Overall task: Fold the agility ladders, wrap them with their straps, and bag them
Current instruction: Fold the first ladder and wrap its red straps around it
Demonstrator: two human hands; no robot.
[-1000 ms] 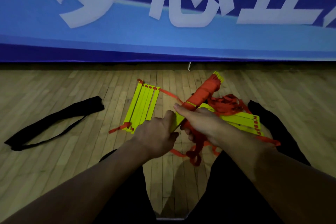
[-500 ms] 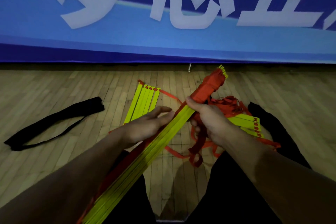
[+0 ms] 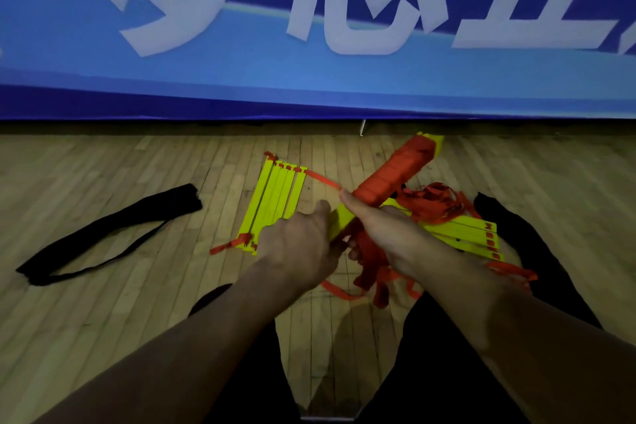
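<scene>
A folded bundle of yellow ladder rungs (image 3: 392,175) points up and to the right, its far half wound in orange strap. My right hand (image 3: 375,227) grips the bundle at the near edge of the wrap, thumb along the top. Just left of it, my left hand (image 3: 299,244) grips the bundle's near end, where the loose orange strap (image 3: 370,262) hangs down; its fingers are hidden. A second stack of yellow rungs (image 3: 275,200) lies flat on the floor behind my left hand. More yellow rungs (image 3: 471,234) with tangled orange strap (image 3: 437,200) lie under my right forearm.
A long black carry bag (image 3: 103,234) with a strap lies on the wooden floor at the left. A blue banner (image 3: 309,79) with white characters stands along the back. My dark-clothed legs (image 3: 430,372) frame the bottom, and dark fabric (image 3: 516,234) lies at the right.
The yellow bundle's long near end, which reached down past my left arm, is drawn up. My left hand has gone from open fingers on the bundle to gripping it.
</scene>
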